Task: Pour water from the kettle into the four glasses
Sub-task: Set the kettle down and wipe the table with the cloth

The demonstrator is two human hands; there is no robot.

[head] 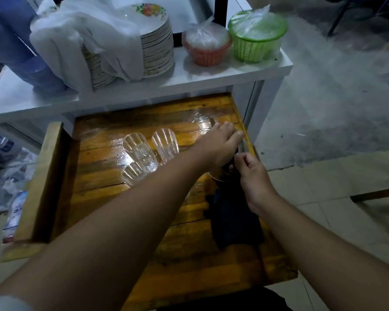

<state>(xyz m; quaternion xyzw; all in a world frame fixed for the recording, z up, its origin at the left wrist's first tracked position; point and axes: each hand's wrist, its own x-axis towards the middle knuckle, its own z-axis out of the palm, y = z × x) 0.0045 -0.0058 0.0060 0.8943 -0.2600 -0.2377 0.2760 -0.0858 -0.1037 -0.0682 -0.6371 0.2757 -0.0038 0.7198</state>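
My left hand point(220, 140) reaches across the wet worktop point(112, 194), fingers spread; right hand point(252, 173) pinches a dark object, possibly the kettle. Glasses point(144, 151) cluster left; my forearm could topple them.

Two bare hands reach over a wooden bench point(103, 198): the left hand point(220, 142) and the right hand point(254, 176). Three clear ribbed glasses show on the wet wood: one point(134, 144), a second point(165, 142), and a third point(131, 173). Behind, a white shelf point(234, 70) carries one tall stack of plates point(157, 43) and two plastic baskets, one orange point(206, 52), one green point(256, 46).
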